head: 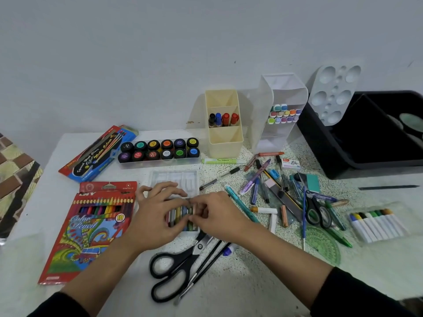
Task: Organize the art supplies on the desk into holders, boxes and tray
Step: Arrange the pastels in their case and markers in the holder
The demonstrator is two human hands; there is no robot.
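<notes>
Pastel tray [174, 178] pressed flat by spread L hand [158, 216] | pastel stick [192, 210] pinched by R hand [219, 216] | twd tabletop [229, 294] front edge

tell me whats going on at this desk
A person is sorting art supplies. The left hand rests on a row of pastel sticks in a clear tray while the right hand pinches one. Markers already stand in the cream holder and white holder; pens and scissors lie loose.
</notes>
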